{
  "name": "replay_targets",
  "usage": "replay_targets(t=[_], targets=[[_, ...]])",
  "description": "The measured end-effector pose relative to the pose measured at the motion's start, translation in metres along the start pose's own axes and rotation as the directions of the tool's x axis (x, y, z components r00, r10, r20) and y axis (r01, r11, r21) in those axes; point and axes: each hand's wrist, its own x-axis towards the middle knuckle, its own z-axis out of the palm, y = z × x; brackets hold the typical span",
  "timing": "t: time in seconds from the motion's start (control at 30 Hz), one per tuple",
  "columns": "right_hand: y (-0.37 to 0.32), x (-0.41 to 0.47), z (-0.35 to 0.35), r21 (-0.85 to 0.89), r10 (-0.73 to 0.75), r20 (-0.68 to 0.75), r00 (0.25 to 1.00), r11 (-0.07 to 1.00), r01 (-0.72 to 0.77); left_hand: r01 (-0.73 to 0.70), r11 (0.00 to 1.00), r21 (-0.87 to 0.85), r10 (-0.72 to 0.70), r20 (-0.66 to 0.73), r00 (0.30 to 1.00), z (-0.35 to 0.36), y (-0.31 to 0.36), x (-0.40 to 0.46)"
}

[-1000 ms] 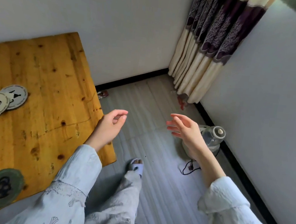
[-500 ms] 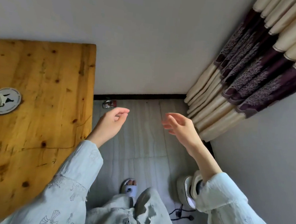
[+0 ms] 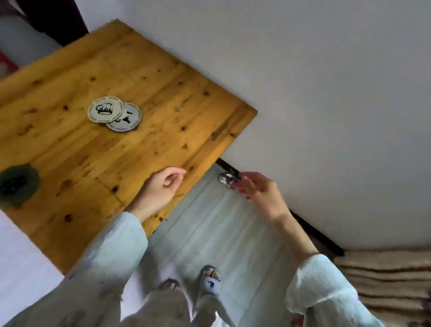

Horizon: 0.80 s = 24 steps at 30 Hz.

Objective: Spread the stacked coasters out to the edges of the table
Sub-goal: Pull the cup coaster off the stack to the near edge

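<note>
A wooden table fills the left of the view, seen tilted. Near its middle lie two pale round coasters, one overlapping the other. A dark green coaster lies alone near the table's near left edge. My left hand hovers over the table's right edge, fingers loosely curled, holding nothing. My right hand is off the table over the floor, fingers apart and empty.
A white wall runs behind the table with a dark baseboard. A small shiny object lies on the grey floor by the wall. Curtain folds are at the right. My slippered feet stand beside the table.
The view has swung and tilted, bringing the whole table and the green coaster back into sight. Both hands stay empty; my left hand now hovers over the table's right edge.
</note>
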Motion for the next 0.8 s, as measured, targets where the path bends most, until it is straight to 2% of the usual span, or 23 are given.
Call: replay_targets(t=[0.1, 0.23, 0.47, 0.6, 0.8], targets=[[-0.017, 0.035, 0.008, -0.032, -0.035, 0.106, 0.994, 0.999, 0.039, 0.024, 0.999, 0.045, -0.021, -0.074, 0.997, -0.012, -0.007, 0.013], [-0.037, 0.085, 0.038, -0.131, -0.074, 0.276, 0.958, 0.985, 0.114, 0.093, 0.996, 0.016, -0.087, -0.227, 0.97, -0.036, -0.022, 0.032], [-0.067, 0.171, 0.117, -0.271, -0.095, 0.482, 0.871, 0.929, 0.252, 0.246, 0.966, 0.077, -0.217, -0.276, 0.936, -0.081, -0.065, 0.071], [-0.078, 0.22, 0.163, -0.374, -0.074, 0.518, 0.852, 0.876, 0.303, 0.356, 0.924, 0.136, -0.313, -0.265, 0.912, -0.105, -0.093, 0.11], [-0.084, 0.27, 0.226, -0.528, -0.069, 0.554, 0.83, 0.741, 0.414, 0.451, 0.811, 0.372, -0.362, -0.286, 0.887, -0.129, -0.149, 0.159]])
